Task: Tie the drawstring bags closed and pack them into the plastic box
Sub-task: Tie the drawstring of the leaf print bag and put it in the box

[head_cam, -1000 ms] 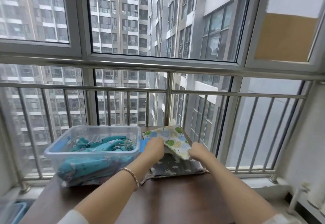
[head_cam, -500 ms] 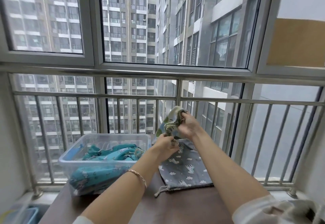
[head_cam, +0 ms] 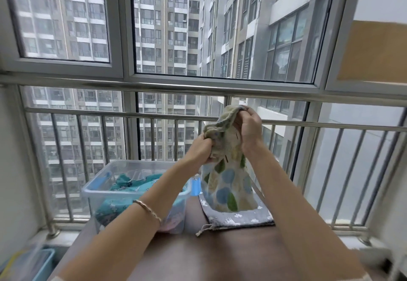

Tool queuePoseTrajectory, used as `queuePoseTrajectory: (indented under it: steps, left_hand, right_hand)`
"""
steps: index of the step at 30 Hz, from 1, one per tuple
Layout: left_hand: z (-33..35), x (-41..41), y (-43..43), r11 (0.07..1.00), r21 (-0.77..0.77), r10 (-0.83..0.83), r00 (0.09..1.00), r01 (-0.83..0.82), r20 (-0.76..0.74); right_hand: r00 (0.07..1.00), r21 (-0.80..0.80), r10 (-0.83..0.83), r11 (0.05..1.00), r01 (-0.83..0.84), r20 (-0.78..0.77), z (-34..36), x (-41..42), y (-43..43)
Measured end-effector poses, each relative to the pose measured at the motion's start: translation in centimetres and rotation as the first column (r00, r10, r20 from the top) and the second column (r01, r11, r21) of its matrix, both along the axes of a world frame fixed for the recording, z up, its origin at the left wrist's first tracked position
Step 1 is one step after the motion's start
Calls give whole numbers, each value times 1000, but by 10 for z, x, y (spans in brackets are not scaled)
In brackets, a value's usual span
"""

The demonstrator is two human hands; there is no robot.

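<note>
Leaf-print drawstring bag [head_cam: 229, 183]: held up above the far part of the table [head_cam: 220, 258], long axis close to vertical, gathered mouth uppermost and body hanging down. Its lower edge sits over the grey patterned bag [head_cam: 242, 216], which lies flat on the table; whether the two touch cannot be determined. Left hand [head_cam: 199, 150]: fingers curled, gripping bunched fabric at the left side of the mouth, the lower of the two grips. Right hand [head_cam: 250, 128]: fingers curled over the top of the mouth, the higher grip, on the right side. The cord of the held bag is not distinguishable in the bunched cloth, so it cannot be confirmed whether a knot is begun; judged state is mouth cinched, tie not yet completed. The grey bag's cord end [head_cam: 203, 230] trails loose towards the near edge, indicating that bag is pending. Plastic box [head_cam: 94, 189]: stands on the table to the left of the held bag, just beside the grey bag, and holds teal printed bags [head_cam: 130, 183]. The box lies on the left hand's side, that forearm already passing over its near right corner, so the left hand is the nearer one for packing; the move required would be leftwards and down, the bag turned from hanging to lying. Beyond the table: metal railing [head_cam: 132, 114] and window. A blue bin [head_cam: 41, 263] sits low at left.
</note>
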State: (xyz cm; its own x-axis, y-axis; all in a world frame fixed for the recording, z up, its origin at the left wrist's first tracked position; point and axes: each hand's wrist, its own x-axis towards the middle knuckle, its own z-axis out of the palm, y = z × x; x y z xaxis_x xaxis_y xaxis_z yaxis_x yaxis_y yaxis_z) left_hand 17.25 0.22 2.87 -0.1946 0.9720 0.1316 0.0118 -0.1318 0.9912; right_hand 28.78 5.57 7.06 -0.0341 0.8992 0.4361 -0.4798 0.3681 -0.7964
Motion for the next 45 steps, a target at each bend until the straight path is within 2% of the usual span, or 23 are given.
queuePoseTrajectory:
  steps: [4, 7, 13, 19, 23, 25, 27, 30, 33, 37, 39, 42, 45]
  left_hand:
    - [2, 0, -24, 1000, -12, -23, 991, 22, -135]
    - [3, -13, -39, 996, 82, 54, 970, -35, -239]
    - [8, -52, -68, 950, 295, 208, 917, -106, -340]
    - [28, -69, -77, 909, 395, 227, 951, -130, -210]
    - [34, -82, -78, 885, 431, 247, 962, -175, -118]
    - [32, -94, -80, 883, 434, 262, 955, -180, -137]
    - [28, -108, -82, 895, 411, 290, 926, -173, -243]
    - [16, -128, -87, 937, 313, 295, 829, -155, -474]
    - [-2, -146, -91, 958, 249, 273, 730, -145, -627]
    - [-19, -172, -103, 963, 203, 270, 678, -178, -683]
    - [-28, -182, -109, 954, 201, 299, 646, -223, -703]
    - [-41, -195, -115, 904, 219, 423, 702, -366, -573]
    - [-57, -212, -120, 817, 159, 568, 731, -554, -378]
  right_hand:
    - [980, 109, -179, 980, 168, 92, -8, 0, -24]
    - [982, 152, -161, 978, 145, 96, -13, 5, -39]
    - [985, 169, -162, 974, 150, 58, -8, 19, -48]
    - [993, 167, -84, 984, 69, 85, -4, 19, -44]
    - [985, 184, -5, 983, -27, 171, -13, 18, -46]
    - [969, 158, 42, 984, -83, 245, -23, 25, -43]
    - [922, 142, 83, 979, -147, 379, -36, 35, -39]
    - [806, 110, 119, 969, -222, 580, -57, 49, -36]
    - [729, 89, 135, 962, -259, 671, -74, 57, -31]
    - [798, 31, 130, 983, -183, 589, -93, 69, -16]
    - [852, -64, 138, 990, -123, 504, -106, 73, -5]
    - [928, -247, 191, 962, -112, 321, -126, 76, 12]
    - [977, -392, 204, 905, -164, 63, -145, 79, 22]
